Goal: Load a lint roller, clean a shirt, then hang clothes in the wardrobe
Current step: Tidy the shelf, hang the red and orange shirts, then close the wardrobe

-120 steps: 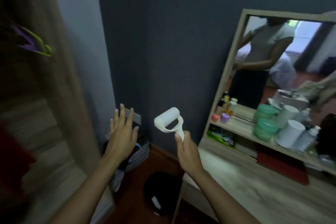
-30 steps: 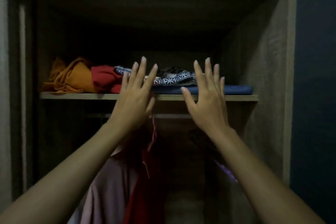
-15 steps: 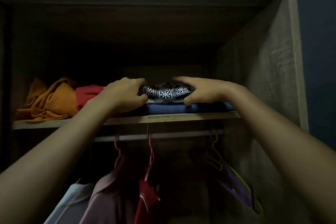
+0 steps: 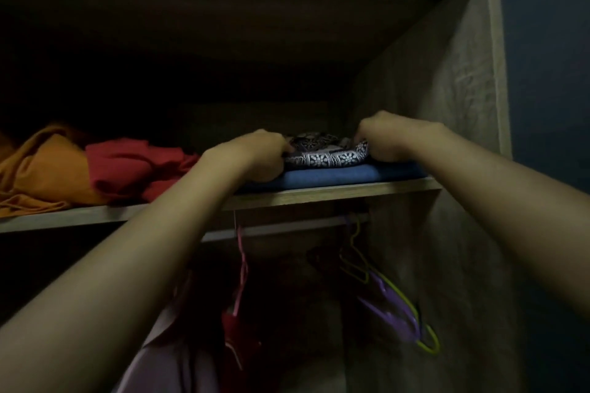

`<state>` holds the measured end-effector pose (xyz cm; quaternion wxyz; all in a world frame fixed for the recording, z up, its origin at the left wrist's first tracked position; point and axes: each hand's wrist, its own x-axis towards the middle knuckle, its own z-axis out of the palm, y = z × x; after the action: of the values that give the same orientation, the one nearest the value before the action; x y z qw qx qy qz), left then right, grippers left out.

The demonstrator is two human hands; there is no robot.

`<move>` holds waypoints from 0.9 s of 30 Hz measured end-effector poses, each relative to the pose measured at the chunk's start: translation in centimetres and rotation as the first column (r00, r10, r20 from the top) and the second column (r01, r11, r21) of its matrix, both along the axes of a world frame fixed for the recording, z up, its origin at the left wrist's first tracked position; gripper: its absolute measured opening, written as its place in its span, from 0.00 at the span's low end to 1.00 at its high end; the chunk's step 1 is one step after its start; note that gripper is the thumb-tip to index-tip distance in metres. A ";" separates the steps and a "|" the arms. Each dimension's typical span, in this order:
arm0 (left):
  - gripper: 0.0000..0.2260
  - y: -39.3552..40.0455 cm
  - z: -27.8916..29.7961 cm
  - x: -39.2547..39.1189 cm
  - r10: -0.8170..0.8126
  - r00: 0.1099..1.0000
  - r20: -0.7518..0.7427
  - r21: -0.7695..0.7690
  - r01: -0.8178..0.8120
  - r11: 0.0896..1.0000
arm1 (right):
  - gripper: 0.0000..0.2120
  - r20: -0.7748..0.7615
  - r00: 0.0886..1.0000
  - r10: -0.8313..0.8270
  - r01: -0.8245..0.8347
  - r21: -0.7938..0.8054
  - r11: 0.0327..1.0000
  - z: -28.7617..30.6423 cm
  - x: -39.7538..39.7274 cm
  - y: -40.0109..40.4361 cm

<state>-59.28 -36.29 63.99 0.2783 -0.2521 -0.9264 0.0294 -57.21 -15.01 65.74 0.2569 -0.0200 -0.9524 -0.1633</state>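
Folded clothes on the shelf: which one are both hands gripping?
The black-and-white patterned cloth, lying atop the blue one; left hand and right hand grip its ends.

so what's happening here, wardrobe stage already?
Yes. A person is reaching into the open wardrobe with both arms. The left hand and right hand each grip an end of a folded patterned cloth on the shelf, which lies on a folded blue cloth. Red and orange clothes sit further left. Below, hangers and some clothes hang from the rail. No lint roller in view.
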 end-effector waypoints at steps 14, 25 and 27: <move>0.28 -0.1 0.4 -4.0 0.019 0.960 0.280 0.298 -0.106 0.949 | 0.23 0.336 0.941 0.053 0.076 -0.361 0.929 2.7 -6.3 -0.2; 0.16 1.0 1.4 -3.9 0.077 0.985 0.154 0.133 -0.098 0.986 | 0.20 -0.253 0.943 -0.218 0.132 -0.318 0.939 1.2 -7.6 1.2; 0.12 0.6 1.4 -4.8 0.148 0.966 0.214 0.063 -0.165 0.984 | 0.18 -0.268 0.940 -0.209 0.142 -0.249 0.958 0.5 -7.4 1.0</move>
<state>-64.03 -35.72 65.42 0.1866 -0.1686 -0.9678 -0.0126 -64.63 -14.00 66.26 0.3747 -0.1584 -0.9107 -0.0715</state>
